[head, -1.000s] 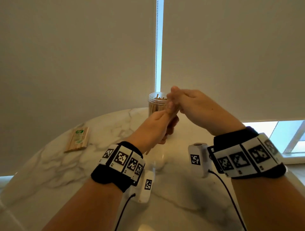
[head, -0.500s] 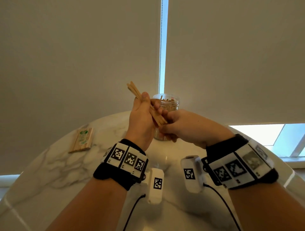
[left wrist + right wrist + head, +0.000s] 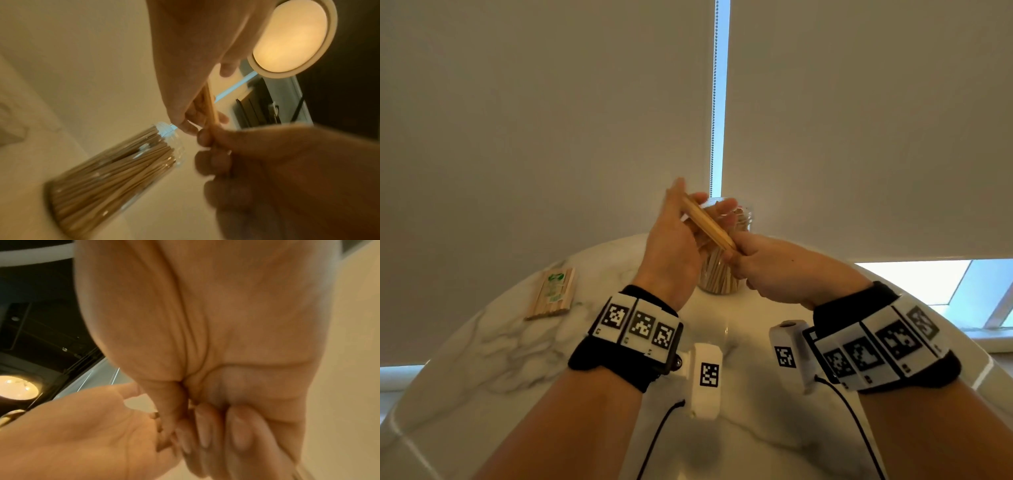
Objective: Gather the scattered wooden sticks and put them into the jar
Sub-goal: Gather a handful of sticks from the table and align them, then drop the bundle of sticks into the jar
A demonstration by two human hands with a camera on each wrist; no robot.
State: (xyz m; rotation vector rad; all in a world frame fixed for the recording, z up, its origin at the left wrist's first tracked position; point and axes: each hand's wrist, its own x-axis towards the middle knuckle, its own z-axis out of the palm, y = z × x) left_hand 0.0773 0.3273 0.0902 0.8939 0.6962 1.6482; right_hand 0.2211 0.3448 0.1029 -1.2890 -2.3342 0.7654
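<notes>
Sticks [image 3: 707,224], a small bundle, lie slanted between the two hands, just in front of and above the jar [image 3: 722,274]. The right hand [image 3: 767,270] is curled round their lower end; in the left wrist view its fingertips pinch the bundle from below. The left hand [image 3: 674,246] has its fingers straight and spread, palm against the upper part of the bundle, steadying it rather than gripping it. The jar stands on the surface [image 3: 739,428] just beyond both hands, already packed with sticks, its mouth open.

The step in hand looks like squaring up the bundle before loading it. The next move calls for tipping the sticks upright over the mouth and feeding them down into whatever room is left among those already inside; a crooked bundle could catch on the rim.

A wrapped pack [image 3: 551,294] lies well to the left of the left hand. Whether loose sticks remain on the surface cannot be told: the arms hide much of it. Both wrist views are blurred, and the right wrist view shows mostly palm, with hardly any of the sticks.
</notes>
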